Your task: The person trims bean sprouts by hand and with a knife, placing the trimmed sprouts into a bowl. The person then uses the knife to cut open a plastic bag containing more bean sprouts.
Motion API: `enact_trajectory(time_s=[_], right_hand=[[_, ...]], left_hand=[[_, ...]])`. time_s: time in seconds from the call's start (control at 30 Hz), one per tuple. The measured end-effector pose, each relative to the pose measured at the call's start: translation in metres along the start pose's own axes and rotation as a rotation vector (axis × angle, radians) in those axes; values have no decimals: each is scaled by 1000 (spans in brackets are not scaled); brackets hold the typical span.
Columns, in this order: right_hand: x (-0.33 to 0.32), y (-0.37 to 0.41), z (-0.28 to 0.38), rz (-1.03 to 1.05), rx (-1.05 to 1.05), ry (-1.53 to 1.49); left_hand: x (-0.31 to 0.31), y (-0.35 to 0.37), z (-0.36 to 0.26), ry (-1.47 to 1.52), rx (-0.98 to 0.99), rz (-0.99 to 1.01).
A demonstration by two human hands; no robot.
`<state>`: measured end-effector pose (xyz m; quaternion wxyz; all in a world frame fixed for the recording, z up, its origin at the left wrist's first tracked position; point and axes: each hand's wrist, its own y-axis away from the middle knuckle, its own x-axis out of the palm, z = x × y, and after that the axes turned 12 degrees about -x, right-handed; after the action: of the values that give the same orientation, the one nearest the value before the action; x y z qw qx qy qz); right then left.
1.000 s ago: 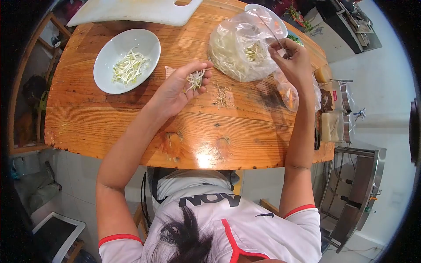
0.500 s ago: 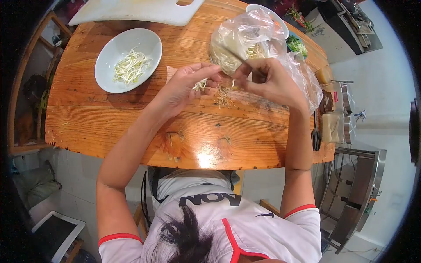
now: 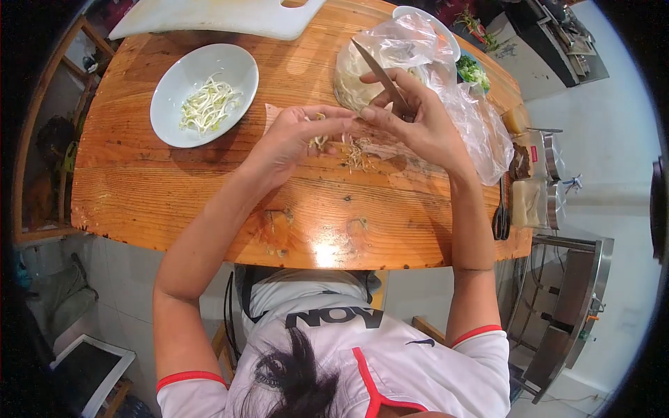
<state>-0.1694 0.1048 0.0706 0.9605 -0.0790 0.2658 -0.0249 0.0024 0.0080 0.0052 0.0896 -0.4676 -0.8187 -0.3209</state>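
My left hand is curled round a few bean sprouts, its fingertips meeting those of my right hand. A knife is gripped in my right hand, its blade pointing up and away to the left. Just below the fingers, a small heap of brownish sprout ends lies on the wooden table. To the left stands a white bowl with bean sprouts in it. A clear plastic bag with pale sprouts sits behind and beside my right hand.
A white cutting board lies at the far left edge. Behind the bag are a white plate and chopped greens. Black-handled scissors rest at the right, near containers with metal lids.
My right hand has turned, so the knife blade now points more upward. Its fingertips have moved left to meet my left hand. The bowl has stayed put.
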Motion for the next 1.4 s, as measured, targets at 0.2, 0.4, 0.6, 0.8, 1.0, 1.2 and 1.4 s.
enact_trajectory(time_s=[0.2,0.4,0.6,0.8,1.0,1.2,1.4], right_hand=[[9,2,-9,49,-138,0],[14,-1,-20,38,-176,13],[15,0,-16,40,-134,11],[18,1,-17,25,-106,28],[16,0,-18,45,-101,7],[-4,1,-14,99,-29,54],[-12,6,-3,277,-17,165]], left_hand=[[-12,-2,0,224,-21,-24],[-10,0,0,249,-3,-4],[-10,1,-1,265,-18,6],[-7,1,0,235,-39,-35],[-13,-6,4,153,-40,40],[-15,-2,-10,288,5,-129],[-22,-5,-8,386,58,-103]])
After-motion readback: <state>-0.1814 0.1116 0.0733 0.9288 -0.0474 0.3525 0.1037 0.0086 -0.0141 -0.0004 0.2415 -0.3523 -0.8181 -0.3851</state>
